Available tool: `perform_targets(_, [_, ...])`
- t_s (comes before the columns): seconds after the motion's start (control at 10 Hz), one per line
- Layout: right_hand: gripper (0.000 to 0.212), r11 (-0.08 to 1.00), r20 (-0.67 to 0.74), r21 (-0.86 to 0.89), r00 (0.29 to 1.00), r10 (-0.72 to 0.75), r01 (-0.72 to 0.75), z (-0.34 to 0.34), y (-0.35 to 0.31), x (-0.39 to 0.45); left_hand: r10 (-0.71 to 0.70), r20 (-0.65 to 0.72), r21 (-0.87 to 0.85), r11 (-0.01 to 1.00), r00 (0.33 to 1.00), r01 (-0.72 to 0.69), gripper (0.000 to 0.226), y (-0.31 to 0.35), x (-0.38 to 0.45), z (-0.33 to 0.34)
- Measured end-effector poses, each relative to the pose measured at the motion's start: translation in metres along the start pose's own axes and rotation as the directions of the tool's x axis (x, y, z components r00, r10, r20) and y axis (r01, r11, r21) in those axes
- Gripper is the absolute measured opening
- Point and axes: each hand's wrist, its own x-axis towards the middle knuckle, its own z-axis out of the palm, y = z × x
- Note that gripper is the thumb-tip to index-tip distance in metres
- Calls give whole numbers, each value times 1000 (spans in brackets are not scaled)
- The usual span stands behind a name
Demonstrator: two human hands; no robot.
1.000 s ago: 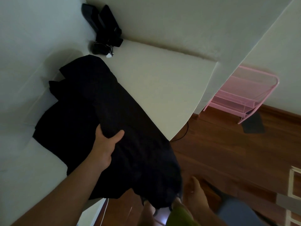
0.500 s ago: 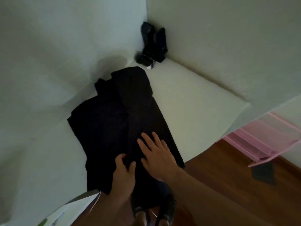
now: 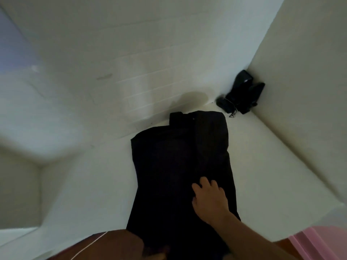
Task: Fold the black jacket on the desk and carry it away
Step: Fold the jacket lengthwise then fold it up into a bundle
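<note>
The white desk [image 3: 262,166] fills most of your view and meets the walls in a corner. The black jacket [image 3: 178,166] lies on it as a long folded strip, running from the near edge toward that corner. Your right hand [image 3: 209,200] rests flat on the near right part of the jacket, fingers spread, gripping nothing. Your left hand at the bottom edge is blurred; I cannot tell its state. Small black objects [image 3: 242,94] stand in the corner, apart from the jacket.
</note>
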Motion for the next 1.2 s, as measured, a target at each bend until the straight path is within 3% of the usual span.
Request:
perform_targets(0.1, [20,989,-243,-16,959,-143,144,-36,-10,32,19,15,-223,975,1000,-15,44,-87,31,-95])
perform_targets(0.2, [26,943,-243,-30,913,-329,332,-76,-29,75,-101,-222,-217,975,970,51,45,-106,41,-124])
perform_targets(0.3, [34,862,-109,-38,855,-507,506,-110,-61,118,-269,-294,-495,864,917,95,49,-34,24,-191])
perform_targets(0.4, [42,751,78,-193,773,-630,632,-126,-97,149,-328,-342,-548,831,881,97,20,-2,20,-213])
perform_targets(0.5, [59,586,273,-380,692,-668,716,-126,-128,168,-286,-385,-401,908,878,120,11,13,-1,-205])
perform_targets(0.6, [83,485,371,-443,647,-666,754,-115,-146,172,-197,-428,-269,960,882,83,5,10,-19,-208])
perform_targets(0.7, [99,466,418,-479,661,-624,744,-104,-155,173,-65,-445,-135,991,893,5,15,2,-41,-205])
perform_targets(0.9, [45,439,341,-623,730,-593,647,-114,-174,177,6,-456,-37,999,890,-26,45,-6,-55,-192])
perform_targets(1.0, [26,476,264,-622,739,-620,622,-146,-166,176,34,-493,8,999,870,-35,62,-3,-57,-183])
perform_targets(1.1, [13,548,123,-573,725,-677,609,-183,-139,184,-19,-571,-72,997,821,-27,61,9,-54,-179])
perform_targets(1.2, [21,651,0,-495,749,-663,576,-194,-106,190,-33,-589,-143,988,807,-64,69,19,-46,-182])
